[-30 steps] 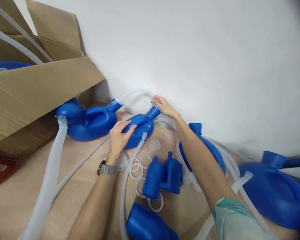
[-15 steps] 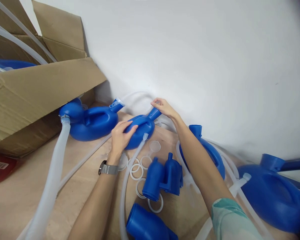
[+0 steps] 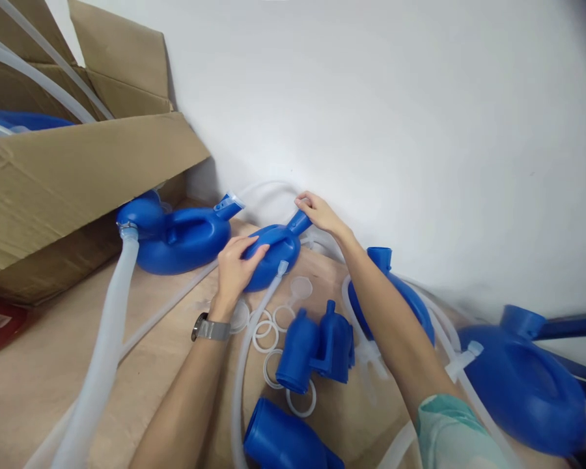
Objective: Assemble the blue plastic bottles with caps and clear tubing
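A blue bottle (image 3: 278,244) with a side handle lies in the middle, its neck tilted up to the right. My left hand (image 3: 237,264), with a watch at the wrist, grips the bottle's body, thumb over the handle. At the neck's mouth, my right hand (image 3: 316,210) has its fingers pinched on the rim; whether a small part is between them is hidden. A clear tube (image 3: 247,365) with a fitting runs in front of the bottle. Several white rings (image 3: 265,336) and a round translucent cap (image 3: 301,288) lie below it.
An open cardboard box (image 3: 92,163) stands at the left. Another blue bottle (image 3: 188,244) lies beside it. Blue connectors (image 3: 299,352) sit in front, with a larger blue part (image 3: 286,436) nearer. More blue bottles (image 3: 522,384) and tubes are at the right, below a white wall (image 3: 371,117).
The view has shifted slightly. Both hands keep the same hold, with the right hand and bottle neck a touch further left.
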`<state>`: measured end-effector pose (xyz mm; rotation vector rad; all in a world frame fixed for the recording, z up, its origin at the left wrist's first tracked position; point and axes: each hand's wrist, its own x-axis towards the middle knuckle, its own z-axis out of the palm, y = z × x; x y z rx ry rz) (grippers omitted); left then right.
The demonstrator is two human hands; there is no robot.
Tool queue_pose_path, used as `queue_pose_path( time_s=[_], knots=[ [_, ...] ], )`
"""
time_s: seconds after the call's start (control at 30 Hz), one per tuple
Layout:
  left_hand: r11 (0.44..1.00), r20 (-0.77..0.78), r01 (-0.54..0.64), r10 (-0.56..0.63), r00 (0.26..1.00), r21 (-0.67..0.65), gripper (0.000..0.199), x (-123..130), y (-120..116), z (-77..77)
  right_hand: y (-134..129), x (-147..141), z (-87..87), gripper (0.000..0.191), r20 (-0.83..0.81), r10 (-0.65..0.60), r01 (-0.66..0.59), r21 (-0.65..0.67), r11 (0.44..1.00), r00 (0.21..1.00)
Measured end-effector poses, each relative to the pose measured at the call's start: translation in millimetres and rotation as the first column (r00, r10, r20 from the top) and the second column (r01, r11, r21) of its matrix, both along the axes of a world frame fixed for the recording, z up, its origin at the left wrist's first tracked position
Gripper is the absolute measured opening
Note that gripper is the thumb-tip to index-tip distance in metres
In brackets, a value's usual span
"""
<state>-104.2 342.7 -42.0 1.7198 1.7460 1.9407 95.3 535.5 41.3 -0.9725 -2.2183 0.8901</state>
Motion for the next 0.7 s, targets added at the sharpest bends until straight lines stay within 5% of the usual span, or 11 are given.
queue_pose_path(
  time_s=[0.7],
  knots=[
    [0.999, 0.01, 0.014, -0.014, 1.0, -0.047, 0.026, -1.7, -0.4, 2.4, -4.5, 6.3, -0.2, 0.046, -0.009, 0.026, -0.027, -0.058, 0.998, 1.0]
  ],
)
